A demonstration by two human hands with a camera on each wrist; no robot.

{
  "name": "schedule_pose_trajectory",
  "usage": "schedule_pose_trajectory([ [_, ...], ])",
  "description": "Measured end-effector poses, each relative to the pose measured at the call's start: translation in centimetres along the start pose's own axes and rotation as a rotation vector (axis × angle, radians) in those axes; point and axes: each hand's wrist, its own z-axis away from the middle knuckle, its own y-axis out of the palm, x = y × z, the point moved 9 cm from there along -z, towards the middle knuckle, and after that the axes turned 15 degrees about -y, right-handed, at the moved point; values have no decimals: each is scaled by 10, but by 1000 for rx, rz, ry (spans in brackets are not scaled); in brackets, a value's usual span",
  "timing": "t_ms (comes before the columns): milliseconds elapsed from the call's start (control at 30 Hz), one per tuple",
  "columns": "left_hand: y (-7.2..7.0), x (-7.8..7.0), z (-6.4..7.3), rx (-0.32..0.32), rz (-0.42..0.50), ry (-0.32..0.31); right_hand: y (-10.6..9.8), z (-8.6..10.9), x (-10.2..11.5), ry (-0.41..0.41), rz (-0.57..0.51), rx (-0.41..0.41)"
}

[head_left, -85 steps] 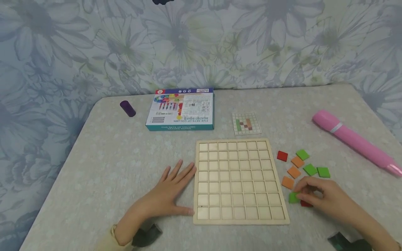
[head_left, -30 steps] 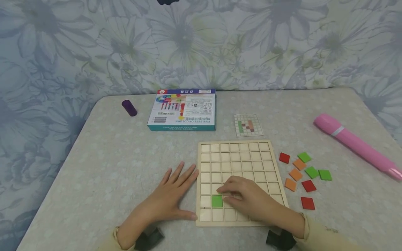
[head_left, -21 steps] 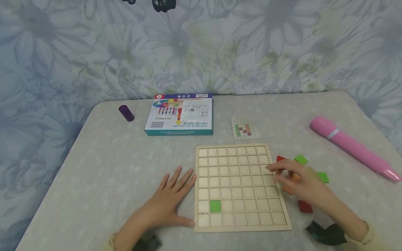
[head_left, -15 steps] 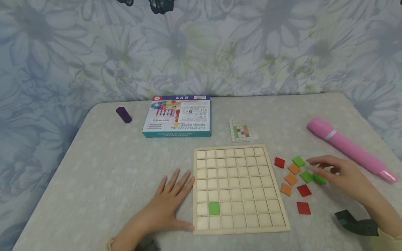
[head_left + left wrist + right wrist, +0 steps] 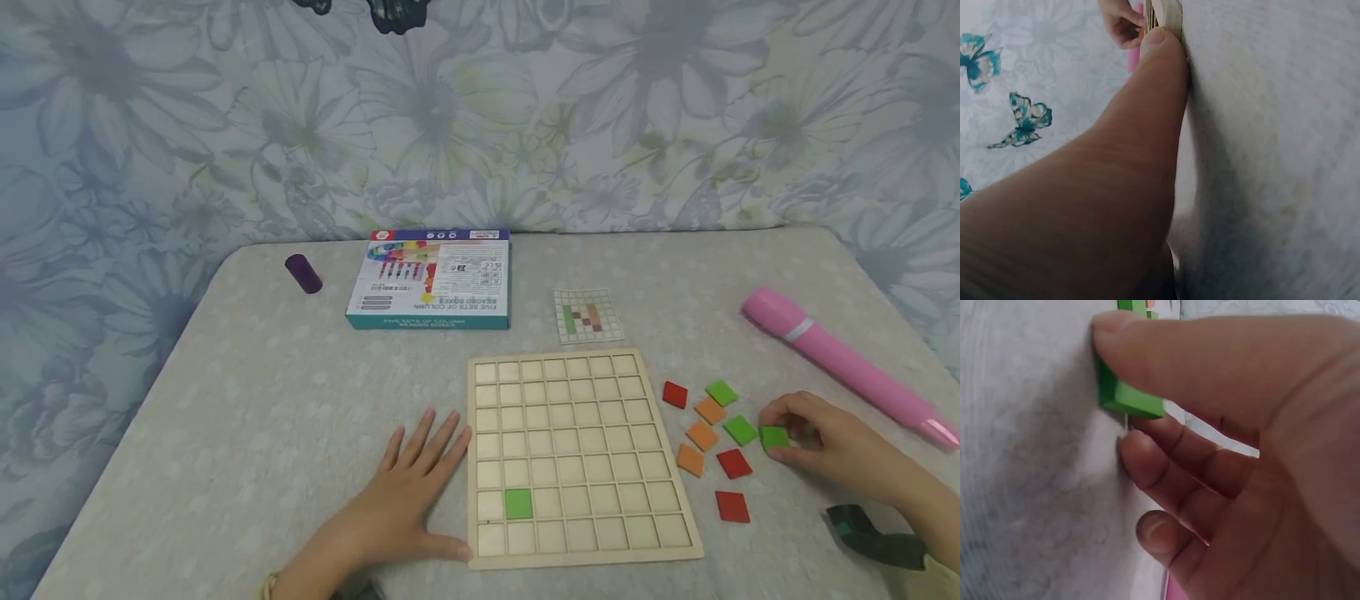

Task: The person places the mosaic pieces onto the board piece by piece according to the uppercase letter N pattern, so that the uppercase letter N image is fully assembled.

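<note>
In the head view, the left hand (image 5: 401, 508) lies spread, holding nothing, at the left edge of the board (image 5: 585, 442), while the right hand (image 5: 836, 442), its forearm cut off, pinches a green tile (image 5: 774, 437) well right of the board, with a loose orange tile (image 5: 702, 436) and a loose red tile (image 5: 733, 463) lying between. In the left wrist view, only the thumb shows plainly against the board's edge, the left fingers hidden. In the right wrist view, the thumb covers much of the green tile, and the finger behind is partly hidden.
</note>
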Motion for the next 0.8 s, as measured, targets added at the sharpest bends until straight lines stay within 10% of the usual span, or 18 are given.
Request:
schedule_pose_trajectory([
  [333,-5,0,1,2,16,0,-18,-13,12,141,8,-13],
  [567,-3,0,1,24,33,-3,-9,-63,77,70,-400,-141],
  [800,-2,-1,2,30,42,1,64,-115,142,40,-789,-7],
])
